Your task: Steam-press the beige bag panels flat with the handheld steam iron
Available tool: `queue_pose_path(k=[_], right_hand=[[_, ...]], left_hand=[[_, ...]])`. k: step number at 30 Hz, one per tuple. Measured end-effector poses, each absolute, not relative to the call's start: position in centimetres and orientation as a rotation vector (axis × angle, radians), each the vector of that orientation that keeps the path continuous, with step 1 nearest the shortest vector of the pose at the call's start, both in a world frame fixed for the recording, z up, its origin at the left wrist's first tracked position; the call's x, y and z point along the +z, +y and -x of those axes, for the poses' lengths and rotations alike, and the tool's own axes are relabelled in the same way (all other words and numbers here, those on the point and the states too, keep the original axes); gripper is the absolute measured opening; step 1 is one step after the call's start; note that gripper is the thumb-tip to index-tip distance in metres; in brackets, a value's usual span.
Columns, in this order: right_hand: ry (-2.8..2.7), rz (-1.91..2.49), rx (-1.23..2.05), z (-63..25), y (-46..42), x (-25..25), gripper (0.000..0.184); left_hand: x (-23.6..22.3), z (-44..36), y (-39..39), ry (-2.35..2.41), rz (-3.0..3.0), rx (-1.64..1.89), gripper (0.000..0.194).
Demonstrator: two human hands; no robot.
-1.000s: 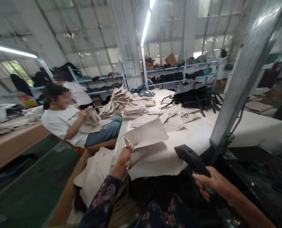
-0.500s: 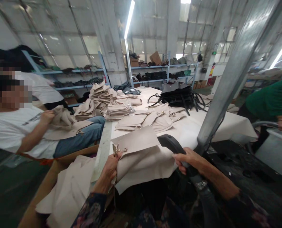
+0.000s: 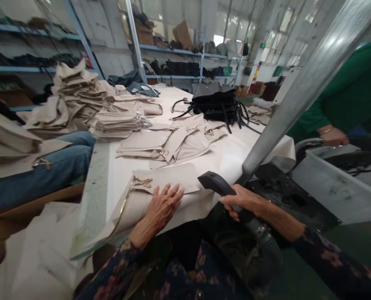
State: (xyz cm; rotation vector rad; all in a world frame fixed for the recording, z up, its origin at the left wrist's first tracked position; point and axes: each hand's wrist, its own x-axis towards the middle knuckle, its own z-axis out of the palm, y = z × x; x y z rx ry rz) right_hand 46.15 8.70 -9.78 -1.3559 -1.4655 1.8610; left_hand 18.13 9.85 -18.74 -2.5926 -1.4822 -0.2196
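Note:
My left hand [image 3: 162, 208] lies flat, fingers spread, on a beige bag panel [image 3: 185, 173] at the table's near edge. This panel carries a gold-toothed zip [image 3: 125, 204] along its left side and gold metal clips [image 3: 142, 181] near its top left corner. In my right hand [image 3: 246, 201] is a black hose nozzle [image 3: 217, 183], with fingers wrapped round its grip. Its tip points left, just beside the panel's right end. A ribbed flexible hose [image 3: 268, 246] runs down from the grip.
More beige panels [image 3: 163, 143] and stacked pieces [image 3: 115, 125] lie farther back, beside black bags [image 3: 215, 104]. A slanting metal post [image 3: 285, 100] stands at right. A co-worker in green holds the white bin [image 3: 338, 179]. Another person's jeans-clad leg [image 3: 44, 166] is at left.
My left hand has let go of the panel's metal clips and now presses flat on the panel, which lies lower on the table. The nozzle stays in my right hand. The view has tilted down and turned right.

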Motion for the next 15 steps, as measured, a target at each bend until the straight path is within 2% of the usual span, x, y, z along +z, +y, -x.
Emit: queue_pose_path(k=[15], right_hand=[[-1.679, 1.604, 1.884, -40.5, 11.4, -9.6, 0.031]], left_hand=[[-20.3, -18.1, 10.1, -1.528, 2.611, -0.349, 0.042]])
